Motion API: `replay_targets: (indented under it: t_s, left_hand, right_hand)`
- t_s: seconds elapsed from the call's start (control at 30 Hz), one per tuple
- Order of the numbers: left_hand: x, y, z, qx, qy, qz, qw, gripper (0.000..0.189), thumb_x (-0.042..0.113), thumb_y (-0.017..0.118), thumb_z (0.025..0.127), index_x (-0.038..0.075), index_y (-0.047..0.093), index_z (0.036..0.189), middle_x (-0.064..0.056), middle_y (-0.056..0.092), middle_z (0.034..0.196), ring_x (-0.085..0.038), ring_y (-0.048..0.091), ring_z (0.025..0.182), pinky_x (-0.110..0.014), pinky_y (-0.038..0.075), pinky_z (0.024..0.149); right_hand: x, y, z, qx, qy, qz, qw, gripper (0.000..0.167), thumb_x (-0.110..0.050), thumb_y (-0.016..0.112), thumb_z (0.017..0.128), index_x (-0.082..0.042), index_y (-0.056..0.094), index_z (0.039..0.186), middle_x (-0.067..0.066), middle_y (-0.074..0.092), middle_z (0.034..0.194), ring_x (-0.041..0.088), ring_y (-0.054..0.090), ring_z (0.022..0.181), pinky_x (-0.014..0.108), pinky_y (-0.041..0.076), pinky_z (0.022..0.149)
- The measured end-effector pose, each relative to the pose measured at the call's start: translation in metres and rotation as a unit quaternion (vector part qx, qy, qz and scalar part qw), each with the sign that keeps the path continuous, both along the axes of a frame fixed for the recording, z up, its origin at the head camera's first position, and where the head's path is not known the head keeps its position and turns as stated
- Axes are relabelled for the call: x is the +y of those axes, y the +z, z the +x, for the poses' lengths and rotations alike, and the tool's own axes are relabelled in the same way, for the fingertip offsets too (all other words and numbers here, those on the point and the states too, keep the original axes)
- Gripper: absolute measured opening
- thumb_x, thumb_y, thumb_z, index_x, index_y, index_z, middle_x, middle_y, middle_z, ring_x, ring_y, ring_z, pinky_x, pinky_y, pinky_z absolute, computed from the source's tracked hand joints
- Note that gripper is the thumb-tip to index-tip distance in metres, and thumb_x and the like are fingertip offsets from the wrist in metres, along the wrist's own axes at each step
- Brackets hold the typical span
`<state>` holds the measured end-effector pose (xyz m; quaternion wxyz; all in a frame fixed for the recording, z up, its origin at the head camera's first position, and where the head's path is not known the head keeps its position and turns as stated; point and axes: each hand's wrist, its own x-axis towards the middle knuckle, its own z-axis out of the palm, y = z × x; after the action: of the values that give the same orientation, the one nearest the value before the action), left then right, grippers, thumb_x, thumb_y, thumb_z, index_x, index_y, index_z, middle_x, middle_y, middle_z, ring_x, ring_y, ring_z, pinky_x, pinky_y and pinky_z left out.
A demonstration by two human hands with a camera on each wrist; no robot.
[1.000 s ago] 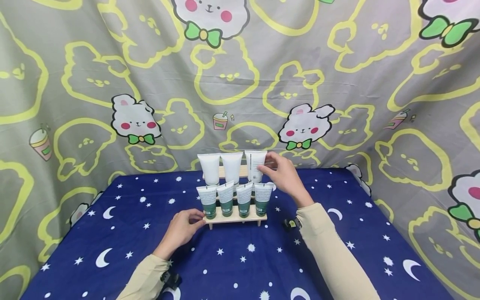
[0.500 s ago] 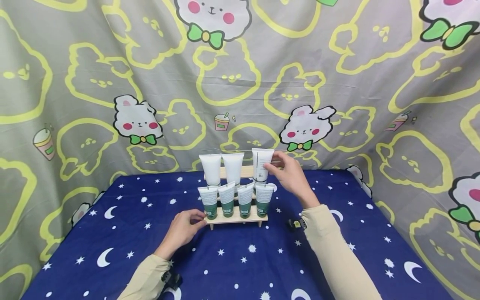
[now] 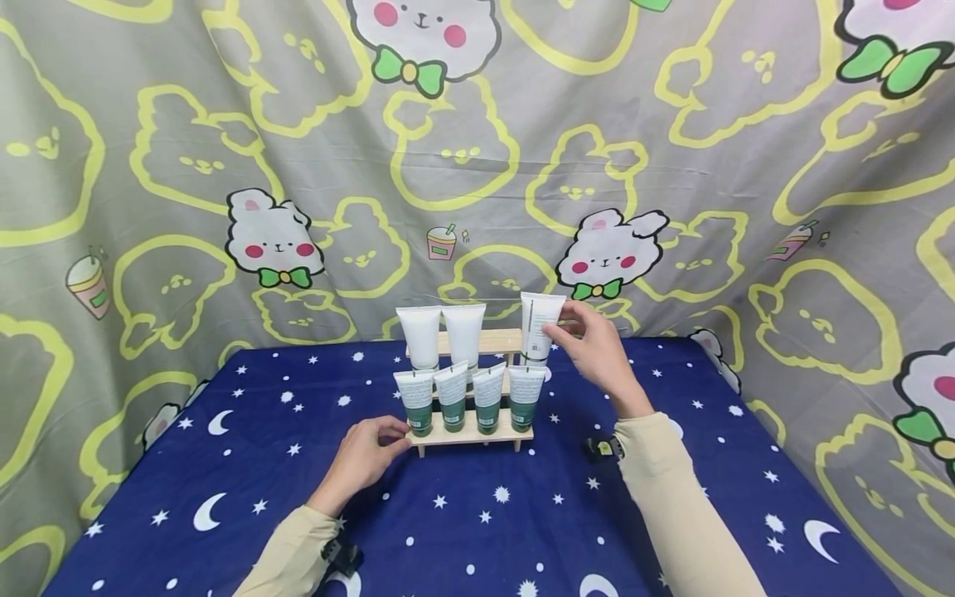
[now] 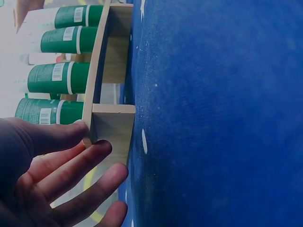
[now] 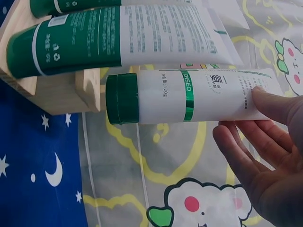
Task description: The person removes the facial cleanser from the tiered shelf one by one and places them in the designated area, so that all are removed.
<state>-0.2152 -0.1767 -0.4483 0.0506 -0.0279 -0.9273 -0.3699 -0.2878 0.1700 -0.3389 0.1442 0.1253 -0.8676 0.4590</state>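
Fingers point(image 5: 232, 151) of the right hand point(image 3: 594, 344) pinch a white tube point(image 5: 163, 97). The left hand point(image 3: 361, 456) pinches the wooden rack point(image 3: 471, 426) at its corner.

White tube point(image 3: 534, 325) — in right hand point(image 3: 594, 348)

Green tubes point(image 3: 487, 404) stand before the gap left of held tube point(image 3: 534, 327)
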Motion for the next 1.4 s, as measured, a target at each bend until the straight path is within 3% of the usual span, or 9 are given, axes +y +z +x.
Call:
replay_targets:
  t_s: [0.67, 1.13, 1.4]
  left_hand:
    - [-0.001, -0.002, -0.001, -0.003, 0.006, -0.005, 1.0000, 0.011, 0.014, 0.080, 0.088, 0.010, 0.076, 0.097, -0.001, 0.079, 0.092, -0.022, 0.074, 0.095, -0.049, 0.050, 0.092]
    - [-0.001, -0.002, -0.001, -0.005, 0.003, -0.011, 0.9999, 0.009, 0.014, 0.079, 0.089, 0.009, 0.077, 0.097, -0.001, 0.078, 0.091, -0.021, 0.074, 0.093, -0.048, 0.052, 0.090]
    - [-0.002, 0.000, -0.001, -0.005, 0.001, -0.006, 1.0000, 0.009, 0.014, 0.079, 0.089, 0.009, 0.077, 0.097, -0.001, 0.078, 0.092, -0.022, 0.073, 0.094, -0.048, 0.052, 0.090]
  right_hand:
    - [0.027, -0.028, 0.005, -0.022, -0.029, 0.000, 0.9993, 0.038, -0.028, 0.070, 0.099, -0.007, 0.062, 0.130, 0.017, 0.069, 0.124, 0.033, 0.071, 0.106, 0.045, 0.055, 0.084]
    - [0.036, -0.044, 0.008, -0.039, -0.046, 0.008, 0.9981, 0.041, -0.028, 0.068, 0.100, -0.005, 0.060, 0.133, 0.020, 0.068, 0.126, 0.033, 0.073, 0.098, 0.045, 0.054, 0.084]
    - [0.036, -0.056, 0.005, -0.044, -0.045, -0.025, 0.9977, 0.039, -0.020, 0.070, 0.099, -0.001, 0.051, 0.128, 0.021, 0.071, 0.118, 0.034, 0.073, 0.092, 0.033, 0.053, 0.080]
